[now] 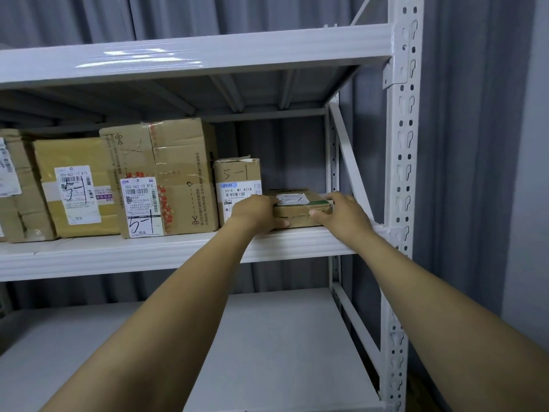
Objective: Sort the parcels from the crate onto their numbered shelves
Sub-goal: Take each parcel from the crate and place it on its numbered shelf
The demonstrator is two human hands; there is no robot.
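While on shelf (pixel 148 257), parcel (pixel 300 211) between hands (pixel 258 210) (pixel 341 214)

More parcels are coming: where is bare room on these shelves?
The lower shelf is bare where visible. The middle shelf is crowded: boxes run from the left to the flat parcel, gripped by left hand and right hand at the right post.

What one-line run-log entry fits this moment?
left hand, right hand: grip flat parcel | where: on middle shelf, beside 5-1 box
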